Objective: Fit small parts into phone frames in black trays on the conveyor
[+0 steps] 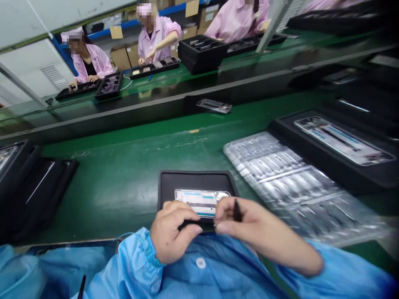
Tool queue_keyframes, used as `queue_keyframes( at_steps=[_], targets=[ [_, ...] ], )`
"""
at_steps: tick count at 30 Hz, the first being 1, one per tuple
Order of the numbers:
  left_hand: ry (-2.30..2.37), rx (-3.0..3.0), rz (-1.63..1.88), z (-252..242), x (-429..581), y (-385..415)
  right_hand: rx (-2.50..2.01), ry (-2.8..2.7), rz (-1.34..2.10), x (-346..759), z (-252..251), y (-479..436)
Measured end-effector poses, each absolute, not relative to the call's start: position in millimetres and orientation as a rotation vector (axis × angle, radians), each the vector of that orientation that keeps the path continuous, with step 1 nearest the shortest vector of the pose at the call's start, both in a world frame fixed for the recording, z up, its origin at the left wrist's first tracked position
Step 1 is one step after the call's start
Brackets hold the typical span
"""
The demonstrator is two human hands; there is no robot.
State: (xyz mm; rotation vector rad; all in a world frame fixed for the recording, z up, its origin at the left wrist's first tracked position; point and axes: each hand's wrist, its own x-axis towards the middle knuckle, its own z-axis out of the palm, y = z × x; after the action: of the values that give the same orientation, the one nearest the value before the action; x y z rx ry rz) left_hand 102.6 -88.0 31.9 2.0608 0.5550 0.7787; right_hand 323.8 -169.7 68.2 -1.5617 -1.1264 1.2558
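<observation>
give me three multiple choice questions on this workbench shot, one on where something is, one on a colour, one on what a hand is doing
1. Where is the phone nearest the person?
A) On the bare green belt
B) In a black tray
C) On the clear plastic trays

2. What colour are the person's sleeves?
A) Light blue
B) Pink
C) Dark green

3. What is the right hand doing?
A) Lying flat on the belt
B) Hanging open and empty
C) Pinching a small black tool

Answers:
1. B, the phone sits inside the tray's raised rim.
2. A, both sleeves show light blue in front of the person.
3. C, the tool stands up between the fingers of that hand.
</observation>
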Motion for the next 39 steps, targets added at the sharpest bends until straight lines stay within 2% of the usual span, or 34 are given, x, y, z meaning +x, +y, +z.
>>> queue_keyframes(
  at_steps=[3, 10, 12, 16, 18, 32, 39],
  targets=[
    [0.522, 2.024, 0.749, 21, 97, -97, -1.362, -1.099, 1.523, 291, 49, -161],
    [0.523, 1.962, 0.746, 10, 94, -104, -1.375, -1.114, 1.536, 288, 28, -164],
    [0.538, 1.996, 0.738, 9, 98, -102, -1.433, -1.246, 1.396, 294, 29, -168],
    [0.580, 2.077, 0.740, 8, 114, -94, -1.571, -1.682, 0.708, 308, 38, -175],
    [0.591, 2.089, 0.739, 7, 124, -89, -1.565, -1.842, 0.534, 314, 40, -174],
    [0.707, 2.102, 0.804, 4, 152, -84, -1.622, -1.978, 0.329, 327, 30, -161],
    [0.894, 2.455, 0.652, -12, 146, -72, -1.770, -2.115, 0.011, 348, -1, -153]
  ],
)
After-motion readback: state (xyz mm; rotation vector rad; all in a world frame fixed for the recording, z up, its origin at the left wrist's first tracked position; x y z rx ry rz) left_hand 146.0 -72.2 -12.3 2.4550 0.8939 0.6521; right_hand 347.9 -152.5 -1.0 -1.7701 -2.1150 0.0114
